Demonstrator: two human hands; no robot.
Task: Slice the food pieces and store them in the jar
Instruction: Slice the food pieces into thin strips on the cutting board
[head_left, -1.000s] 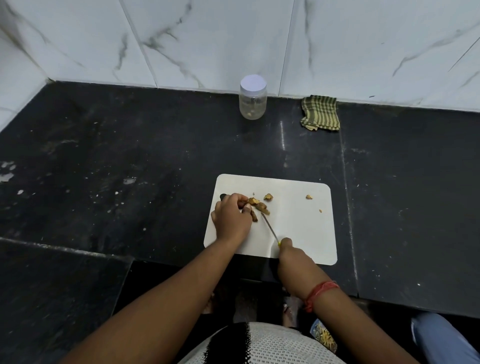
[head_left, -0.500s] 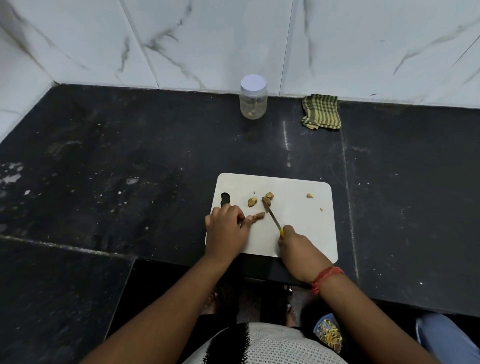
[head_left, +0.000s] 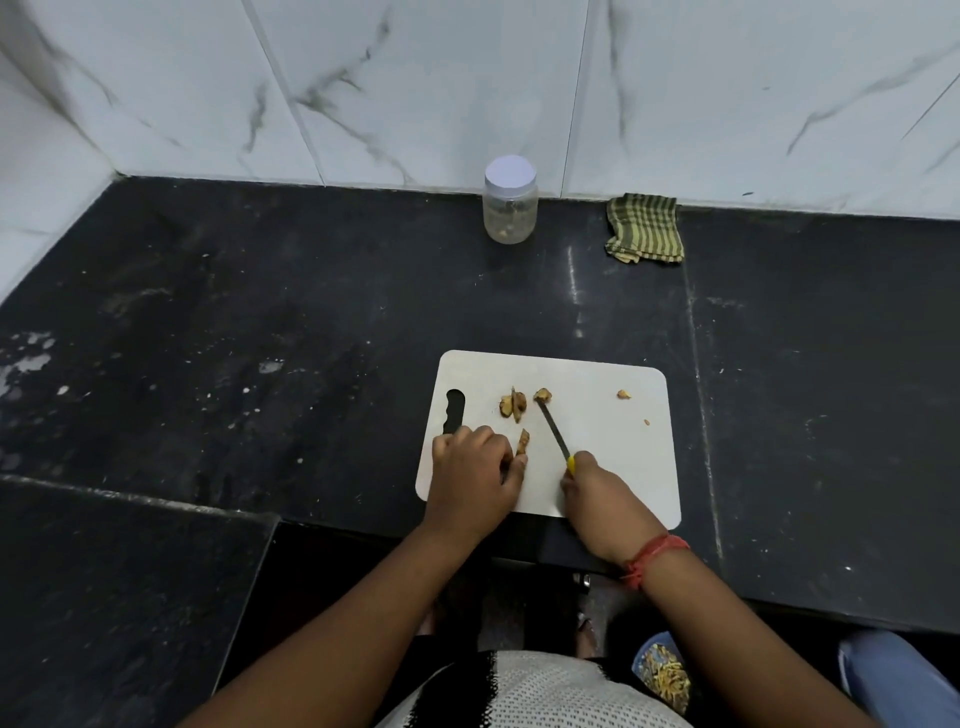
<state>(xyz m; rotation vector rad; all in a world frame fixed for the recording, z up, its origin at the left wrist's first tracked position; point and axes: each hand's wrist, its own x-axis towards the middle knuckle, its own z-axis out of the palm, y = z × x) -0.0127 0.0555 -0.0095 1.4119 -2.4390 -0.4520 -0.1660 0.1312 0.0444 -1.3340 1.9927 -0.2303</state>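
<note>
A white cutting board (head_left: 613, 467) lies on the black counter. Brown food pieces (head_left: 513, 405) sit near its middle, with one piece (head_left: 543, 395) at the knife tip and two crumbs (head_left: 623, 394) to the right. My left hand (head_left: 475, 480) rests on the board's left part and pinches a thin food piece (head_left: 522, 442) at its near end. My right hand (head_left: 605, 496) grips a small knife (head_left: 554, 431) with a yellow handle, blade pointing away and left. A clear jar (head_left: 510, 200) with a white lid on stands by the back wall.
A folded green striped cloth (head_left: 645, 229) lies against the wall to the right of the jar. Marble wall tiles close the back and left. The counter edge runs just below the board, with a lower dark step at the front left.
My left hand drew back toward me with one thin piece, uncovering the board's handle hole. The knife swung up, its tip now touching the far piece.
</note>
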